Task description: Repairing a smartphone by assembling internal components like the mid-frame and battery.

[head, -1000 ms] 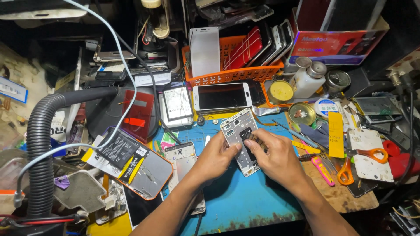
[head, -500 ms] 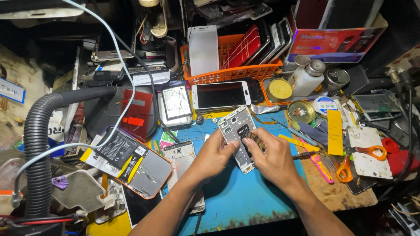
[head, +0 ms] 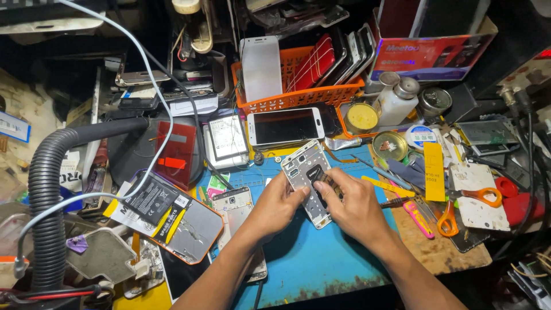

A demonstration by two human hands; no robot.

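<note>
— Phone frame [head: 307, 175], opened and silver-white, with a dark battery set in its back: where does it lie?

— Tilted on a blue mat [head: 321, 270], near the middle of the worktop [head: 453, 252]. Both hands are on it.

— What does each hand do?

— The left hand [head: 278, 206] has its grip closed on the frame's left edge, thumb pressed on top. The right hand [head: 356, 204] bends over the lower right part, fingertips drawn together on the battery; whether they pinch anything small cannot be told.

— What lies close by?

— Just left of the left hand, another opened phone back [head: 232, 204]. Beyond the frame, a white phone [head: 285, 126] with a dark screen lies flat before an orange basket [head: 287, 97] stacked with phones and screens. Right of the hands are a pink-handled tool [head: 420, 218], orange-handled scissors [head: 459, 206], a yellow strip [head: 434, 172], and small round tins [head: 390, 145].

— And further left?

— A cracked screen with an orange rim [head: 192, 229], and a grey ribbed hose [head: 49, 189] curving down the worktop's left side.
</note>
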